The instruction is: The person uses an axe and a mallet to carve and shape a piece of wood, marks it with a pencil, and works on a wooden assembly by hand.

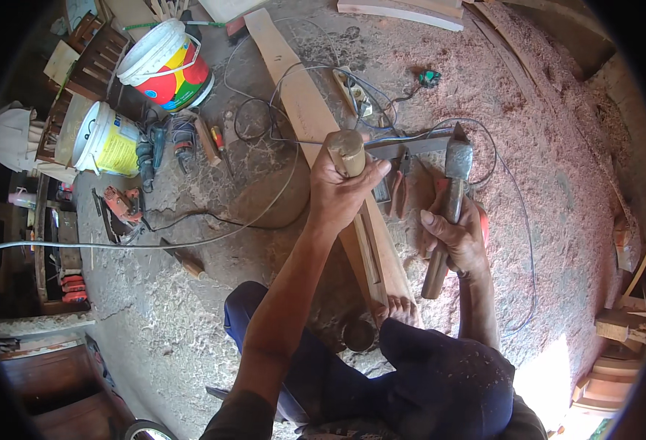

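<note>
My left hand (334, 194) is closed around the thick wooden handle of a chisel (347, 152), held upright over a long plank (293, 88); the blade is hidden beneath the hand. A narrow slot (369, 246) is cut into the near part of this plank, below the hand. To the right, my right hand (460, 238) grips a hammer (458, 165) by its handle, its grey metal head pointing away from me. Head and chisel are apart. Between the hands lie pliers (400, 192) with reddish handles. My toes (402, 304) rest on the plank's near end.
Two paint buckets (165, 66) (110, 143), power tools (183, 139), a screwdriver (220, 141) and a red power tool (123, 205) stand or lie on the left. Cables (264, 213) loop across the floor and plank. Wood shavings (535, 132) cover the right side.
</note>
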A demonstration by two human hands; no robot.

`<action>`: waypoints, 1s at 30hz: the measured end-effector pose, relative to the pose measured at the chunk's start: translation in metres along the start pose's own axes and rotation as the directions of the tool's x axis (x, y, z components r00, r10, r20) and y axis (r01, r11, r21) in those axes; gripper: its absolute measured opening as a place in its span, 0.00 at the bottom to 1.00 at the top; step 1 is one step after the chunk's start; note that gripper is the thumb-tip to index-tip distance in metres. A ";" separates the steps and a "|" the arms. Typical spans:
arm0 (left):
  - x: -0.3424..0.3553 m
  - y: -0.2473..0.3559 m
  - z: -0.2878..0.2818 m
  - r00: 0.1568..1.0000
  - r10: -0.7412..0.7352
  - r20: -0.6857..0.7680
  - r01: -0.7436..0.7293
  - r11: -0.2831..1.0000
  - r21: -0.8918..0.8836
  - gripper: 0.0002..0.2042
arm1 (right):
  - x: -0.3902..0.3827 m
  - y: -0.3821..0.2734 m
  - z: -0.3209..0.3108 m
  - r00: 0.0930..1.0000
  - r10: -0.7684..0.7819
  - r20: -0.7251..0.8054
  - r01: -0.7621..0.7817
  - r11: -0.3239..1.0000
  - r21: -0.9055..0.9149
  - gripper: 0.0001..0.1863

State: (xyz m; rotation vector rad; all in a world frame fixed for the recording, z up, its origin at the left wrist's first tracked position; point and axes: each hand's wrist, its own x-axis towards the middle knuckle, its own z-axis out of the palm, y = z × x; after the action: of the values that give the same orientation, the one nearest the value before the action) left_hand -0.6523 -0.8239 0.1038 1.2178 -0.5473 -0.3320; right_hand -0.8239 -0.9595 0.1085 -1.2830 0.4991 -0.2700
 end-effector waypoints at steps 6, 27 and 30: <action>-0.002 -0.012 -0.006 0.999 0.040 -0.017 -0.037 0.989 0.142 0.07 | -0.004 0.001 -0.005 1.000 -0.014 -0.021 0.015 0.999 0.034 0.17; 0.001 -0.026 0.012 0.991 0.120 -0.054 -0.092 0.926 0.367 0.08 | -0.014 -0.023 0.006 0.986 -0.153 -0.060 0.140 0.973 -0.186 0.21; 0.000 -0.029 0.028 0.987 0.162 -0.022 -0.136 0.889 0.437 0.10 | -0.010 -0.039 0.003 0.978 -0.207 -0.029 0.157 0.819 -0.552 0.25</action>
State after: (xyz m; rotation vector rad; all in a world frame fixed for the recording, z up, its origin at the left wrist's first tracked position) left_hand -0.6665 -0.8551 0.0825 1.6012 -0.6841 -0.0393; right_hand -0.8279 -0.9629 0.1482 -1.8963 0.5504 -0.3607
